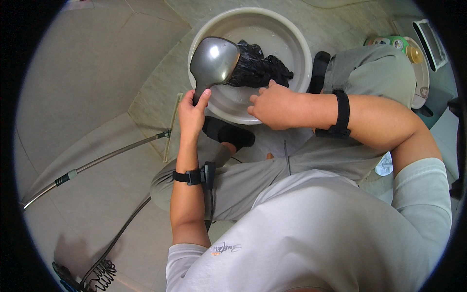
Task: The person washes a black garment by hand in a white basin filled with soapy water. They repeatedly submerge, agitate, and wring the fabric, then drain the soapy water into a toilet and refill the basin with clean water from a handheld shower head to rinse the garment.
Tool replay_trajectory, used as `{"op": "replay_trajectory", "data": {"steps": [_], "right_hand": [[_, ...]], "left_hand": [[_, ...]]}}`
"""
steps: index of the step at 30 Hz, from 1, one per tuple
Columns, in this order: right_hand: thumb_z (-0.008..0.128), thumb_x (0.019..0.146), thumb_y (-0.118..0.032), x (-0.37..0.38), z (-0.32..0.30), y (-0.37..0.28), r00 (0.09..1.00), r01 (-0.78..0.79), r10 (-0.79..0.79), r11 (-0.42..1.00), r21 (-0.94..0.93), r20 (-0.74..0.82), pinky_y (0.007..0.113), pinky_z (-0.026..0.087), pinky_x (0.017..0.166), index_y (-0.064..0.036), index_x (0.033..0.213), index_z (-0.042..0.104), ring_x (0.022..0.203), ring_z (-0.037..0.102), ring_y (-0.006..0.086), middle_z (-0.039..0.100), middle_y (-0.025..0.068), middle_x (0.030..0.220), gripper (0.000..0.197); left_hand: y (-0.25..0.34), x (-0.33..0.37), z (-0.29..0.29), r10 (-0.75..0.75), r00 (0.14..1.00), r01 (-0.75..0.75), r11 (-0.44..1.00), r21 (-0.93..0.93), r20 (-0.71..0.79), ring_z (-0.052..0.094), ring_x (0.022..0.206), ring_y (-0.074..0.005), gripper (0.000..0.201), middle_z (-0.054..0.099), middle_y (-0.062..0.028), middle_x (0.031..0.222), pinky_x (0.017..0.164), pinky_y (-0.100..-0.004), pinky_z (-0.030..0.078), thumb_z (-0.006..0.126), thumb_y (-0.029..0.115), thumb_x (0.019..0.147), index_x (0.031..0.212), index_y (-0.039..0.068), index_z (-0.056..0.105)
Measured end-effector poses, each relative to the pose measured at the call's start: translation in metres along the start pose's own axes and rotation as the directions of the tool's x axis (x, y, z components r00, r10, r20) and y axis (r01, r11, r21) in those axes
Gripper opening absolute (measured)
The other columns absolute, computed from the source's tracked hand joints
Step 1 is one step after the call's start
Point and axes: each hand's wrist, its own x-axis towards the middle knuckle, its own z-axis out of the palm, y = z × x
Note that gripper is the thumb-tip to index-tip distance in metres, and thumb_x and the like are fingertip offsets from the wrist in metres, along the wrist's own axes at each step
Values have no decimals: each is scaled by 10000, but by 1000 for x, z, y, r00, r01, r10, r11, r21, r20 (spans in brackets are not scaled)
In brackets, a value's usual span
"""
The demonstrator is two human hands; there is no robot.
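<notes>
Partly behind the metal scoop (pixel 214 61); black bundle (pixel 261 69)

Across the front of my pale shirt (pixel 292 233) runs one short line of dark lettering (pixel 228 248) in a slanting, handwritten style, with a small orange mark at the lower edge of its left end; the strokes run together and I can make them out only in part. Past my right knee, a green container (pixel 399 44) with a yellowish cap bears printed labelling with pale and dark patches, too small for me to read. The pale, round-edged object (pixel 418 99) close by carries a small brownish emblem (pixel 424 91), also too tiny to make out.
</notes>
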Motion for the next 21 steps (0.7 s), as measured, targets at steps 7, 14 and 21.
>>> {"op": "replay_trajectory", "data": {"steps": [7,14,21], "right_hand": [[722,773,-149,-2,-3,-1,1000,1,-1,1000,4,4,599,482,990,-74,1166,682,1114,650,360,646,154,1185,402],[722,771,-143,-1,-1,0,1000,5,-5,1000,-9,4,598,480,994,-72,1175,682,1113,650,362,646,158,1185,412],[716,804,-179,0,2,0,999,34,-35,999,-38,-37,569,503,914,-76,1179,687,1050,683,364,666,158,1172,390]], "left_hand": [[3,-3,2,0,1000,-1,998,-67,-15,492,640,-77,367,583,14,709,592,-253,382,742,370,923,920,11,668],[5,-3,1,-10,1000,11,1000,-24,7,482,633,-64,308,579,16,737,579,-236,373,710,348,956,953,45,662],[10,-8,1,17,999,-10,986,-164,41,503,668,-68,275,590,15,773,613,-235,387,670,318,985,999,45,640]]}}
